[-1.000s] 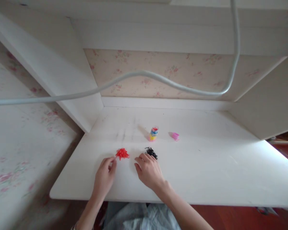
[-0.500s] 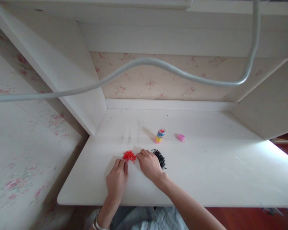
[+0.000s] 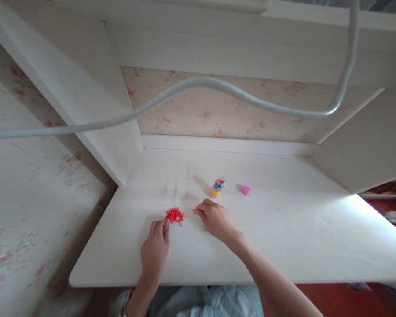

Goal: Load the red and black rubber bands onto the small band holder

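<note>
A small loose pile of red rubber bands [image 3: 175, 216] lies on the white table. My left hand [image 3: 155, 246] is closed at the pile's near left edge, fingertips pressed together; what they grip, if anything, is hidden. Right of the pile, my right hand [image 3: 217, 221] pinches a few red rubber bands [image 3: 194, 211] that poke out from its fingertips. Beyond that hand stands a small clear jar [image 3: 218, 186] with a blue label, yellow and pink contents low down and red at its top. The black pile is hidden from view by my right hand.
A pink cap [image 3: 246, 190] lies to the right of the jar. The white table [image 3: 297, 229] meets a back wall and side panels. A pale cable [image 3: 204, 82] crosses the upper view in front of the shelf.
My right hand has moved right, away from the red pile, with a few red rubber bands, and now covers the black pile. The left hand stays by the red pile. The view shifted slightly.
</note>
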Available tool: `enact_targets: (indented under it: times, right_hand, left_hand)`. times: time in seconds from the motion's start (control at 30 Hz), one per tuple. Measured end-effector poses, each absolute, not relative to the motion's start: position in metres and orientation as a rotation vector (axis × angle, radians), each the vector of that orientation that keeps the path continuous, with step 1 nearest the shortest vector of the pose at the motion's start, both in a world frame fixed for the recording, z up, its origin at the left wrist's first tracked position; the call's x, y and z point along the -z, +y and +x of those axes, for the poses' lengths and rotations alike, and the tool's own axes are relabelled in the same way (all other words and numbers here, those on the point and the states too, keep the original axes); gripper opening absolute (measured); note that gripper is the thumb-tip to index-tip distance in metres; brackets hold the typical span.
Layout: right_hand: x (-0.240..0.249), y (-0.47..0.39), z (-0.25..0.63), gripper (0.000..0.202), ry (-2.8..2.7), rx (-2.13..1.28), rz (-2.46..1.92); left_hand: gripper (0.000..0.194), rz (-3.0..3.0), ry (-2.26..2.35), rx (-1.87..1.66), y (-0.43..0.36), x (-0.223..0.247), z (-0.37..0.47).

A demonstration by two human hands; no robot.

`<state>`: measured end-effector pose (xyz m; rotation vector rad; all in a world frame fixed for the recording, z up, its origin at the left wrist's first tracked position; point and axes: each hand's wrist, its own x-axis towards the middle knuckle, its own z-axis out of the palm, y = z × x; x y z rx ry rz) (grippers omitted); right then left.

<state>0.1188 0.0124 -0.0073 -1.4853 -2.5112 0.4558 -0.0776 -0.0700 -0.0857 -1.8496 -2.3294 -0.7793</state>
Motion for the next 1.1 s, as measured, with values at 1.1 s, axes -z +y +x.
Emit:
enact_targets:
  times: [1.1]
  right_hand:
    - [-0.034, 0.067, 0.184, 0.026, -2.035, -0.292, -1.42]
  left_hand:
    - [0.021, -1.755, -2.515, 1.087, -0.069, 0.084, -0.082]
